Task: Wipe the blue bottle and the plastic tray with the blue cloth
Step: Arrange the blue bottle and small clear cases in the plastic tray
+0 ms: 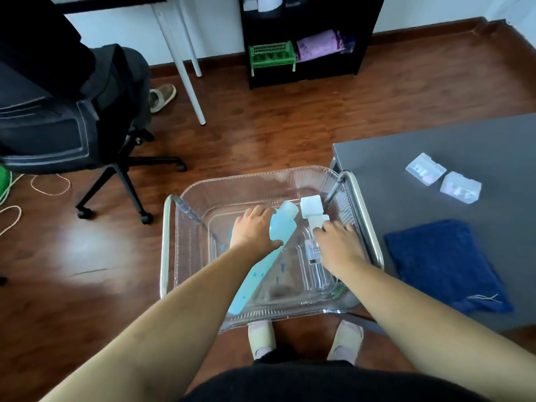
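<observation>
Lower centre of frame: both forearms reach forward into the clear ribbed plastic tray (185, 256), which sits on a chrome tube frame (165, 242) above the wood floor.

Centre: the left hand (255, 229) lies palm-down over the upper body of the light blue flat plastic bottle (255, 274), fingers curled across it. A grasp appears to be forming, but a closed grip cannot be confirmed. The bottle lies on its side inside the tray, its pale cap towards the far wall.

Just right of it, the right hand (338, 246) rests on a small clear bottle with a white square cap (311, 208). Whether it grips this cannot be told.

Right of frame: the dark blue terry cloth (443, 262) lies crumpled and untouched on the grey bench (435, 158), well apart from both hands. Wiping has not begun.

Handling judgement: the blue bottle looks light, rigid and smooth, likely slippery. It is best held across its narrow waist. The tray looks thin, light and prone to sliding, so it should be steadied by the rim. The cloth is soft and can be gathered anywhere.

Farther right: two small clear lidded boxes (443, 178) sit on the bench.
</observation>
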Demonstrator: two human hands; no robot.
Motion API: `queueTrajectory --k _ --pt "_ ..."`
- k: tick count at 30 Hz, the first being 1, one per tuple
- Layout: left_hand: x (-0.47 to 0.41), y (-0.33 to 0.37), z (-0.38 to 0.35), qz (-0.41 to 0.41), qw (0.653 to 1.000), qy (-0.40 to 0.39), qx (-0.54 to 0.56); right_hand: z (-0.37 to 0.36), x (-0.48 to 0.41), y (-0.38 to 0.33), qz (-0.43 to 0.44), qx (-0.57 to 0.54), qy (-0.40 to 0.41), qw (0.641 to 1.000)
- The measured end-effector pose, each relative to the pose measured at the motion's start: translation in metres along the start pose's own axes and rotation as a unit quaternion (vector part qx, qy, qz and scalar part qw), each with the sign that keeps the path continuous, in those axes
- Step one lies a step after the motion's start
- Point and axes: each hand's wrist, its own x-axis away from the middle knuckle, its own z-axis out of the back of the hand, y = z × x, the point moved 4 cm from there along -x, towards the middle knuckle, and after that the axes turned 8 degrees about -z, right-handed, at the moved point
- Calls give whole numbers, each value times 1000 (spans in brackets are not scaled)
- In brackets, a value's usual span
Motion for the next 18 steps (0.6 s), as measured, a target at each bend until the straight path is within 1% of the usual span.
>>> queueTrajectory --k 5,10,18 --pt "-7 -4 0 -7 1000 3 -15 -15 1 -1 -7 -5 -16 1000" --pt "-6 -5 -3 -1 1000 4 -16 -22 1 -1 -8 -9 -13 1000" --pt "-1 2 0 7 1000 5 -13 -3 0 1 -21 -53 -14 998"
